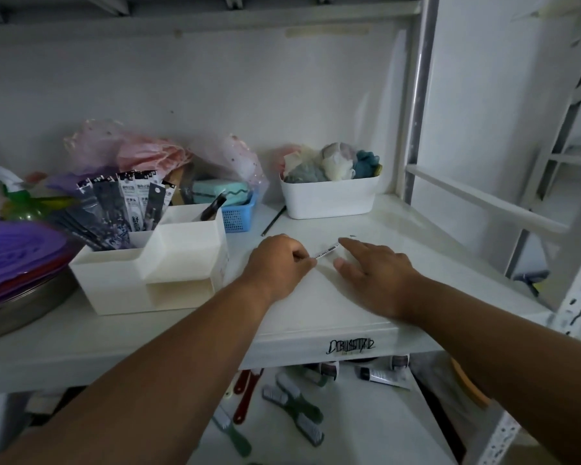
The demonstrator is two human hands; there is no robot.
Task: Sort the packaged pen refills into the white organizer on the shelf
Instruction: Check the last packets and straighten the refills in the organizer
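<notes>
Right of the white organizer [148,263], on the bare white shelf [316,297], lies the one packaged refill [327,249] under attention. Only the head view is available.

Head view. The refill packet is slim and pale, with a printed strip along it. Its long axis runs diagonally: the near end points back toward the organizer, and the far end points away from it, toward the white bin [327,198] at the back of the shelf. It appears flat on the shelf or barely raised; which cannot be settled.

The left hand [279,260] is the nearer hand to the organizer. Its fingers [304,260] are curled, and they pinch the near end of the packet at the fingertips. The right hand [371,270] sits on the side of the packet away from the organizer. Its fingers are extended and relaxed, with the forefinger tip at the far end of the packet, touching it or just beside it. It encloses nothing.

The organizer's rear compartment already holds a fan of dark refill packets [128,206], standing upright and leaning. A single dark pen-like item [212,207] stands in the compartment beside them. The lower front compartments show no contents from this angle.

Judgement: the packet lies between the two hands, with its gripped end toward the organizer. The left hand therefore has the shorter path. The packet would need turning upright from its diagonal lie before entering the rear compartment. A thin dark stick [273,221] lies loose behind the hands, near the bin.
</notes>
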